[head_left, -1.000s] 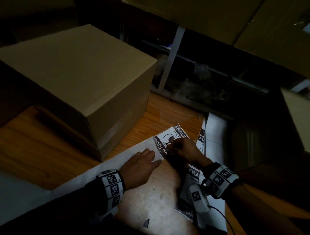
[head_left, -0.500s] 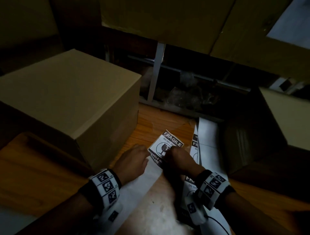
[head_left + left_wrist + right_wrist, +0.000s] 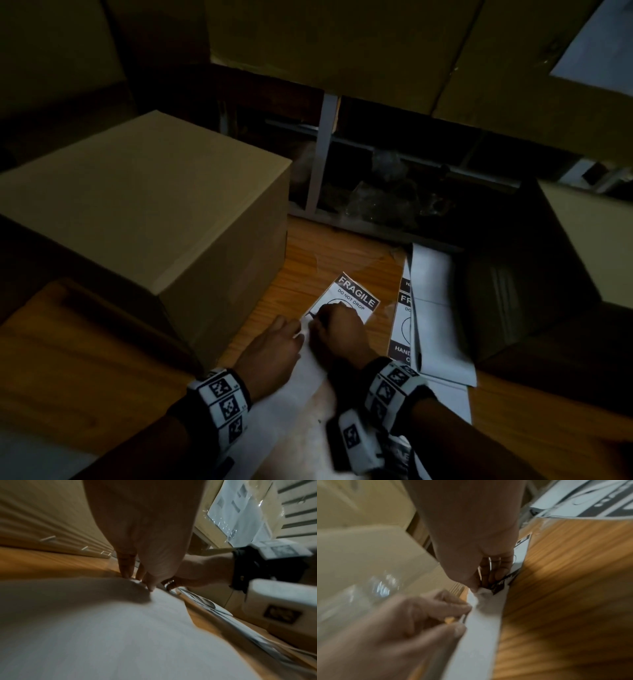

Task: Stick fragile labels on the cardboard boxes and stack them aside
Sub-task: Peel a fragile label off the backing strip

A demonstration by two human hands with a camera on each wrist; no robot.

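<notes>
A black-and-white FRAGILE label [image 3: 356,298] lies at the end of a white backing strip [image 3: 301,380] on the wooden table [image 3: 85,342]. My right hand [image 3: 318,318] pinches the label's near corner; the right wrist view shows thumb and fingers closed on that corner [image 3: 494,586]. My left hand [image 3: 291,330] presses its straight fingers [image 3: 126,572] down on the strip [image 3: 120,622] just beside the right hand. A closed plain cardboard box [image 3: 144,212] stands to the left, close to both hands.
More FRAGILE label sheets [image 3: 431,308] lie in a loose pile to the right of my hands. A dark box [image 3: 513,294] sits beyond them at the right. Large cartons [image 3: 342,44] overhang a metal shelf frame [image 3: 318,157] at the back.
My left hand has slid forward along the strip until it is right beside the right hand. The right hand keeps its pinch on the label's corner. My head view has tilted up.
</notes>
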